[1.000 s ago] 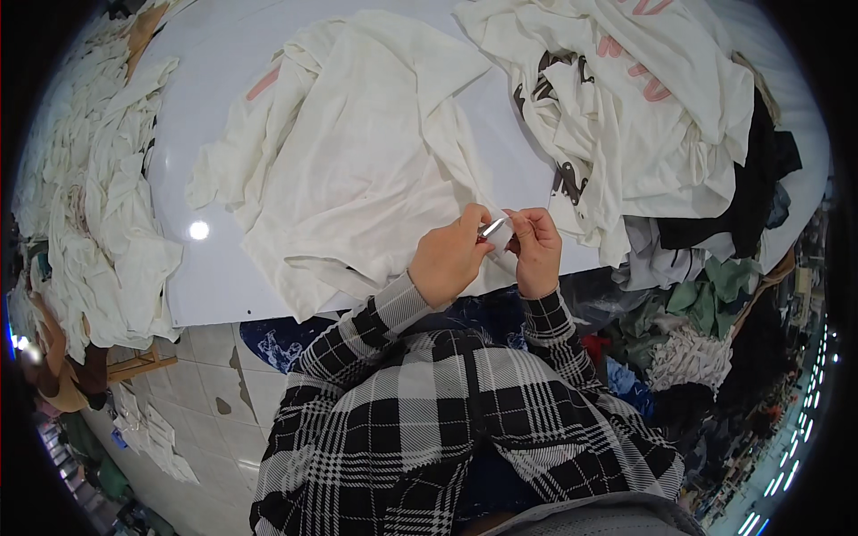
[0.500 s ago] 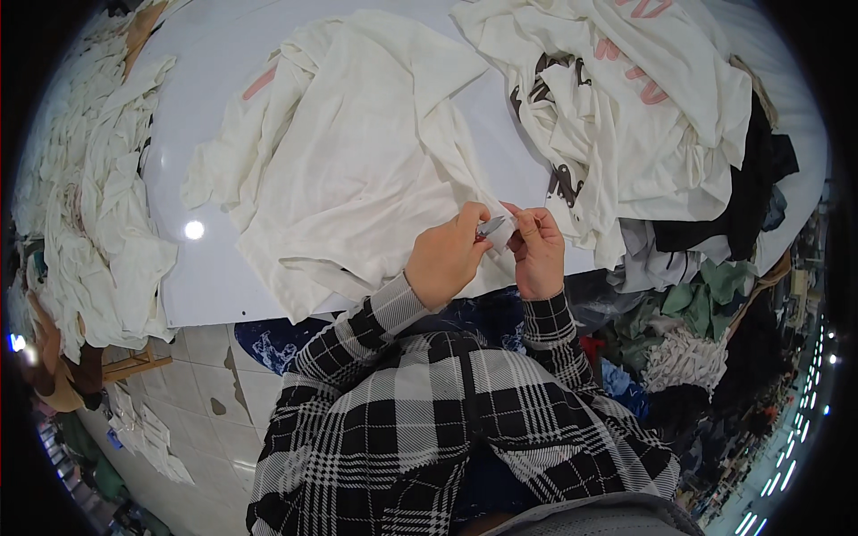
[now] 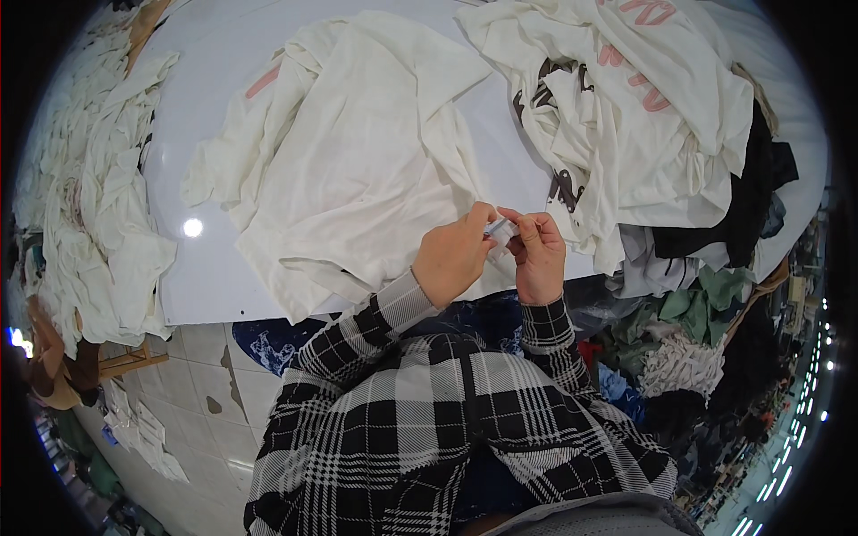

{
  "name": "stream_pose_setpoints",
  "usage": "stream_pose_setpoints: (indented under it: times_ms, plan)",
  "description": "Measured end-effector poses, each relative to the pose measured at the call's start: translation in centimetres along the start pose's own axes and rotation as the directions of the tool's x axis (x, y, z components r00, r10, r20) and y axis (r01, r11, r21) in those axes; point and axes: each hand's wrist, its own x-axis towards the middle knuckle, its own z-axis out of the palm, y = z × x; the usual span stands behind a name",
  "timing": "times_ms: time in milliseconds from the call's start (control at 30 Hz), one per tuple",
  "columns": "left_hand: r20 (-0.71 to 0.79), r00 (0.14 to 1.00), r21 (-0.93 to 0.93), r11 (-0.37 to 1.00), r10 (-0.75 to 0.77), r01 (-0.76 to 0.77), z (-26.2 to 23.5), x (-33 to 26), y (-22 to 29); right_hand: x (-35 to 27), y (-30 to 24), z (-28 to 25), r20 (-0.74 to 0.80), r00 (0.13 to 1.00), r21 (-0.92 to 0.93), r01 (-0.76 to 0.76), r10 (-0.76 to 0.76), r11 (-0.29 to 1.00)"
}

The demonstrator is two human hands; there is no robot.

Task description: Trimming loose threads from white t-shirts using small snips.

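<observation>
A white long-sleeved garment [image 3: 357,152] lies spread and wrinkled on the white table in front of me. My left hand [image 3: 454,256] is closed around a small metal pair of thread snips [image 3: 494,227]; their blades show only in part between the fingers. Fingertips of my right hand [image 3: 539,261] pinch a piece of the garment's white fabric [image 3: 506,234] close beside the blades. Both hands meet near the table's front edge, at the garment's lower right. The exact contact between blades and cloth is too small to tell.
To the right lies a heap of white garments [image 3: 679,134] with pink and dark prints, dark cloth [image 3: 755,179] under it. Another white pile [image 3: 98,214] covers the left side. Green and grey cloths [image 3: 702,308] are heaped low on the right. A person's arm [image 3: 45,344] shows at far left.
Both hands stay close together, shifting only slightly. The snips have turned a little, and more white fabric shows between my fingers. The person's arm at far left has moved.
</observation>
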Motion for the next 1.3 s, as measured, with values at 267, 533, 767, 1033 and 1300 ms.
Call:
stream_pose_setpoints:
  times_ms: [267,533,767,1033,1300]
  plan:
    - [-0.200,0.957,-0.258,0.953,-0.210,0.155,-1.3,-0.7,-5.1,-0.9,0.9,-3.4,-0.141,0.966,-0.220,0.183,-0.217,0.958]
    - [-0.184,0.933,-0.312,0.919,-0.309,0.243,-1.9,-0.8,-6.3,-9.9,-0.8,-15.2,0.021,0.995,-0.948,0.052,0.101,-0.313]
    - [-0.130,0.987,-0.239,0.969,-0.091,0.058,2.5,2.8,-3.9,-7.3,-1.8,-10.7,0.038,0.990,-0.852,0.101,-0.133,0.513]
    - [-0.149,0.987,0.088,0.994,-0.054,0.068,9.2,2.4,-3.1,1.9,1.0,-6.5,0.210,0.831,-0.906,0.363,-0.515,0.216]
    - [-0.133,0.925,-0.424,0.864,-0.357,0.272,3.2,2.4,-5.9,5.2,-1.8,-4.3,0.185,0.983,-0.540,0.097,0.005,0.836]
